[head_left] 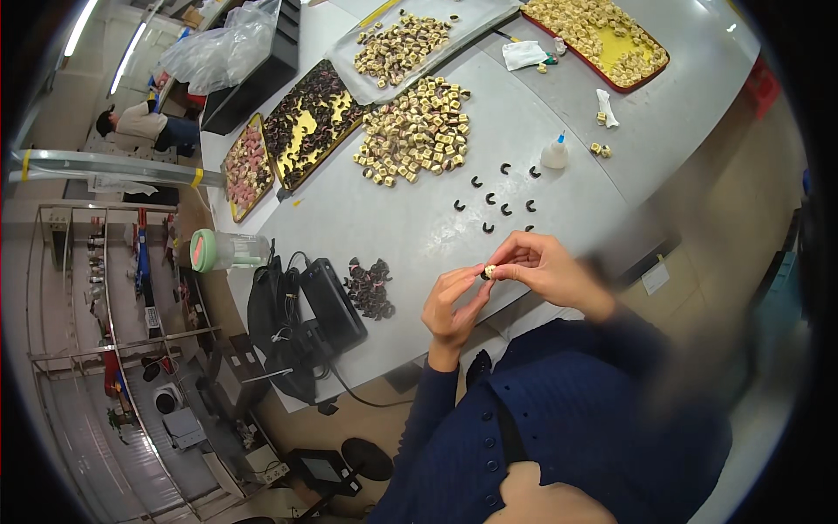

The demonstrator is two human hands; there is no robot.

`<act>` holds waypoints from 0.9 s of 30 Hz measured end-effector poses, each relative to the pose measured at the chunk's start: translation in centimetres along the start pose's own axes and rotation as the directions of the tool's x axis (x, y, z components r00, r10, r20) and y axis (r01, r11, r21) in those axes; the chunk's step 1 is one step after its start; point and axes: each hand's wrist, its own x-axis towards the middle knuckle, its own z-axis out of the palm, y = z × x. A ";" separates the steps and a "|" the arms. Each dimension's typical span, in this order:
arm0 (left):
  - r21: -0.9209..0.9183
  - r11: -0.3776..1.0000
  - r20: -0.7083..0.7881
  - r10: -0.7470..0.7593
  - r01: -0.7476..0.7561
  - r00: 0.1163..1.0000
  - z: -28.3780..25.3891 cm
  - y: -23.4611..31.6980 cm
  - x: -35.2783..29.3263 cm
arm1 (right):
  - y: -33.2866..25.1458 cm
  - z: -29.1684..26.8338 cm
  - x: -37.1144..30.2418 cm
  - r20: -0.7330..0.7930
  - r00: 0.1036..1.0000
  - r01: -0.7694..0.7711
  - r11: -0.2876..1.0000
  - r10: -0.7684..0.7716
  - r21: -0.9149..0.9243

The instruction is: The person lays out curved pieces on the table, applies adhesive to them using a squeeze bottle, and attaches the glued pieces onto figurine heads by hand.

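Near the table's front edge, my left hand [449,307] and my right hand [552,272] meet at the fingertips, both closed. Pinched between them is a small cream-and-black piece [489,272], partly covered by the fingers. Just beyond my hands lie several black C-shaped pieces [505,210], spaced apart on the grey table [419,253]. A white squeeze bottle [555,154] with a blue tip stands upright past them. Farther off is a heap of small cream block-like pieces [415,131] with dark parts on some.
At the far left are a tray of black pieces [336,109] and a tray of pink and cream pieces [249,170]. Nearer are a lidded clear jar [236,251], a black device [333,301] with cables and a dark pile [370,288]. A red-rimmed tray [669,63] lies far right.
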 end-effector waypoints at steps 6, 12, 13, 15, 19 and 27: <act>0.009 1.000 0.005 0.003 -0.003 1.000 -0.2 0.4 -0.2 | 0.2 -0.3 -0.1 0.056 0.995 -0.090 0.992 0.085 0.093; 0.031 0.999 0.016 0.026 -0.027 1.000 -0.4 0.9 0.0 | 0.0 -0.3 -0.2 0.076 0.987 -0.153 0.973 0.142 0.172; 0.042 0.999 0.009 0.020 -0.020 1.000 -0.3 1.0 0.1 | 0.0 -0.4 -0.1 0.080 0.983 -0.178 0.967 0.165 0.185; 0.050 0.999 0.002 0.007 -0.007 1.000 -0.3 0.9 -0.1 | 0.2 -0.4 -0.1 0.081 0.977 -0.208 0.958 0.195 0.198; 0.019 1.000 0.025 -0.008 0.007 1.000 -0.6 0.9 -0.2 | 0.1 -0.3 -0.2 0.113 0.968 -0.240 0.955 0.223 0.174; 0.026 1.000 0.060 0.006 -0.008 0.998 -0.7 0.6 0.3 | 0.4 -0.3 0.0 0.145 0.959 -0.267 0.950 0.245 0.161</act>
